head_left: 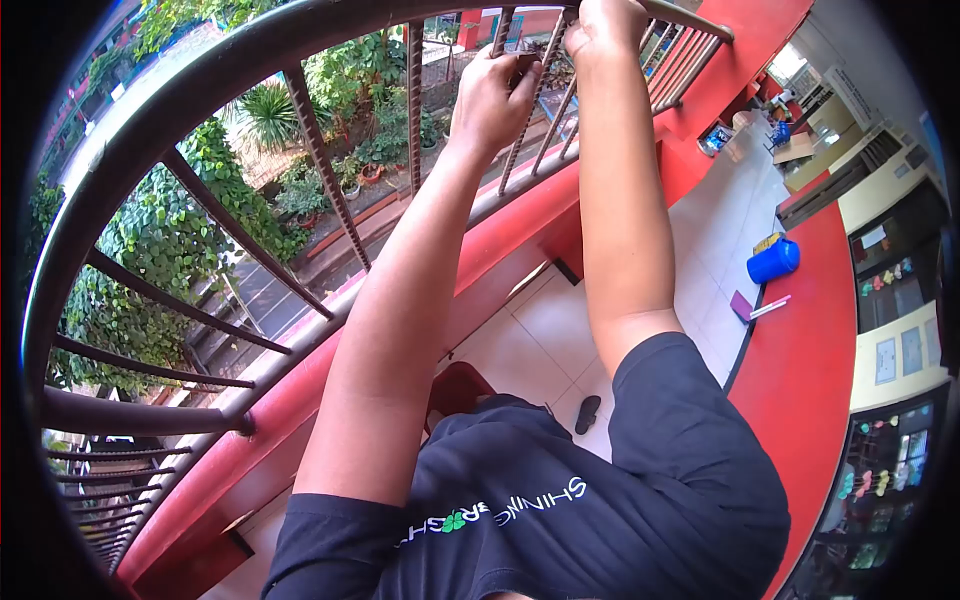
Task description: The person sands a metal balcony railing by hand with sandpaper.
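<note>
My left hand [493,97] is raised in front of the railing's twisted bars, its fingers curled and thumb bent inward. A small greyish bit shows near its fingertips, but I cannot make out what it is. Higher and to the right, my right hand [606,28] is closed close beside the dark top rail [290,42]. The upper frame edge cuts part of it off, so whatever it grips is hidden. Between the two hands runs a ribbed metal bar [524,135] of the railing.
The railing stands on a red ledge [400,320], with plants [160,290] beyond it. To the right, a red counter [800,350] holds a blue container [773,262], a purple item [741,306] and white sticks [771,307]. A dark slipper [588,414] lies on the tiled floor [530,350].
</note>
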Motion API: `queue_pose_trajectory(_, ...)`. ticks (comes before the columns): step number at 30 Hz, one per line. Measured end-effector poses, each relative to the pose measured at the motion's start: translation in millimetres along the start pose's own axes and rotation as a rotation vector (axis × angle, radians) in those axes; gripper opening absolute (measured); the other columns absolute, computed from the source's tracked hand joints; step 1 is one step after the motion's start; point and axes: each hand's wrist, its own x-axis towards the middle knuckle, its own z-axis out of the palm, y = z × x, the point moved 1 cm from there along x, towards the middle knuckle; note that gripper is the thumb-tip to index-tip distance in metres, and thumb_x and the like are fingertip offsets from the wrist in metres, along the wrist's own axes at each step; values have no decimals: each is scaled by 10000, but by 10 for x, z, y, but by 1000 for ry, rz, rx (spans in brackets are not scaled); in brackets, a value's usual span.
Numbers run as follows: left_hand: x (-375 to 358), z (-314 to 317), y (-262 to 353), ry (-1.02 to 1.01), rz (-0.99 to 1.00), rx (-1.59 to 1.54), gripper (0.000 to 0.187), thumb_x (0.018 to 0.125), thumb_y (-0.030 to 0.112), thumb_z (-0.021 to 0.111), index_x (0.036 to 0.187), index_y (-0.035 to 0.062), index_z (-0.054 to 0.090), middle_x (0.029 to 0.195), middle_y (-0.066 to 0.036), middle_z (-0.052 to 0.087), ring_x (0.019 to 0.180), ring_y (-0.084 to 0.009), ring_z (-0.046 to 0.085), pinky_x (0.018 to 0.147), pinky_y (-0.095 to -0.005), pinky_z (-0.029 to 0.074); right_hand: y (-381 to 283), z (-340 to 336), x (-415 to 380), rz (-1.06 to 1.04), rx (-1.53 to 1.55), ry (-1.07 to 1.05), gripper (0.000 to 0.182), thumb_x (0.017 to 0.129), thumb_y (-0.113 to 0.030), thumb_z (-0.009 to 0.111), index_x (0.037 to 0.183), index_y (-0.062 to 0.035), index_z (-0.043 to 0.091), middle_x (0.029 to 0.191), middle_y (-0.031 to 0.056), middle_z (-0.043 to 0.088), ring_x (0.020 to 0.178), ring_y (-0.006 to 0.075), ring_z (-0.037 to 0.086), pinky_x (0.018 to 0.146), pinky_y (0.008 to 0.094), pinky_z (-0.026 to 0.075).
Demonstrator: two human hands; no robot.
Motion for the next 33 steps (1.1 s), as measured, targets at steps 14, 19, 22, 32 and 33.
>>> queue_pose_trajectory(14, 22, -113, 116, -40, -66, -130, 192, 887, 169, 666, 932, -6, 730, 890, -233, 665, 868, -391, 653, 801, -453, 517, 207, -101, 436, 133, 173, -20, 369, 929, -27, 431, 1238, 135, 551, 1082, 233, 665, 905, 332, 702, 740, 439, 596)
queue_pose_trajectory(19, 16, -94, 81, -29, -89, -138, 192, 889, 172, 665, 935, -2, 732, 901, -236, 666, 879, -402, 646, 811, -449, 514, 136, -93, 306, -25, 136, 3, 376, 899, 20, 427, 1244, 89, 561, 1164, 218, 636, 965, 320, 680, 750, 438, 600)
queue_pose_trajectory(22, 4, -84, 13, -31, 7, -148, 184, 889, 171, 666, 888, -4, 723, 850, -233, 656, 851, -406, 630, 782, -466, 503, 429, -230, 867, 163, 247, -64, 390, 878, 38, 429, 1249, 26, 551, 1118, 189, 634, 888, 317, 664, 738, 426, 587)
queue_pose_trajectory(32, 21, -72, -17, 16, 45, -66, 206, 915, 197, 643, 852, 5, 685, 794, -213, 657, 815, -401, 618, 747, -473, 484, 93, -165, 486, 198, 331, -56, 370, 877, 163, 444, 1242, 115, 482, 1252, 293, 563, 1099, 457, 621, 966, 610, 551)
queue_pose_trajectory(33, 23, -60, -33, 12, 44, -48, 208, 918, 202, 639, 854, 10, 687, 792, -210, 661, 811, -399, 620, 746, -474, 484, 154, -128, 515, 155, 379, -115, 399, 868, 176, 437, 1260, 110, 472, 1263, 281, 564, 1111, 447, 615, 966, 621, 547)
